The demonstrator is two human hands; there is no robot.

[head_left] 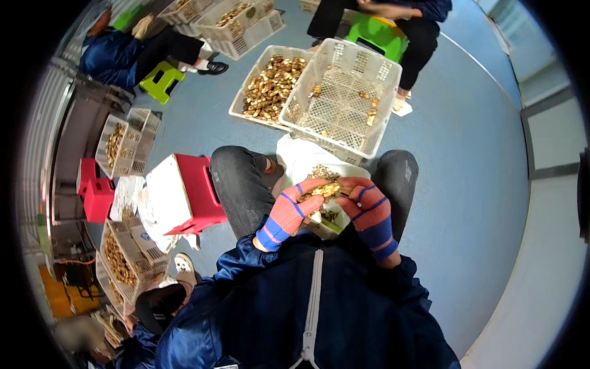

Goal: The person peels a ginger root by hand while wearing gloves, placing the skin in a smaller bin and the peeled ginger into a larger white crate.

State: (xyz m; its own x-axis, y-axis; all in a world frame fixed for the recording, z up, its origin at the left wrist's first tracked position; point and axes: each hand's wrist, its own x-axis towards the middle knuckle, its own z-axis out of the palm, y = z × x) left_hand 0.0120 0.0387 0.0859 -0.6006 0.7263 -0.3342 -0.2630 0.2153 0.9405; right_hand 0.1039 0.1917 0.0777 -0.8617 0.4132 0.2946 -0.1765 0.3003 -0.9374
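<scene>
My left hand (287,214), in a striped coral and blue knitted glove, grips a knobbly brown and cream piece that looks like a mushroom (326,191). My right hand (372,215), gloved alike, is closed at the right end of this piece. A small dark thing shows by its fingers, too small to name. Beneath both hands, between my knees, is a white-lined container (298,154) with dark scraps and trimmings (323,173) in it. The lower part of the container is partly hidden by my hands.
Ahead, a white crate (393,77) holding a few pieces overlaps a crate full of them (239,104). A red and white box (203,190) stands by my left knee. More filled crates (150,264) line the left. Other people sit ahead, far left and near left.
</scene>
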